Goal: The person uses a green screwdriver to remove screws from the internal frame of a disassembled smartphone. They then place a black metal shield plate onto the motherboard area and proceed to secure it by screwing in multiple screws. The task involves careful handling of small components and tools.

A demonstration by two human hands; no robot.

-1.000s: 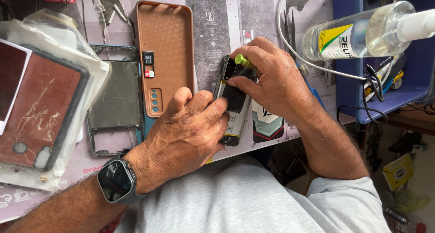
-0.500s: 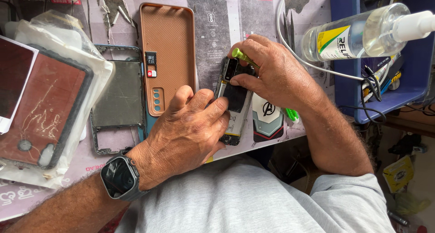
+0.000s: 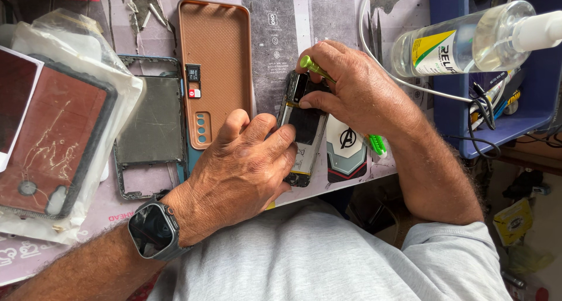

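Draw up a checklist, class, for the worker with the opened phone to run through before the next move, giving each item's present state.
1. Opened phone lies flat on the mat: ok.
2. Left hand steadies its lower half: ok.
3. Right hand grips the green-handled tool: ok.
4. Tool tip seated on the right spot: cannot tell, fingers hide it.
5. Brown phone case lies clear of the phone: ok.
6. Clear spray bottle capped and stable: cannot tell.

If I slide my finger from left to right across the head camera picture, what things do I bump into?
Red phone back in a plastic bag → grey phone frame → brown phone case → left hand → opened phone → right hand → clear spray bottle.
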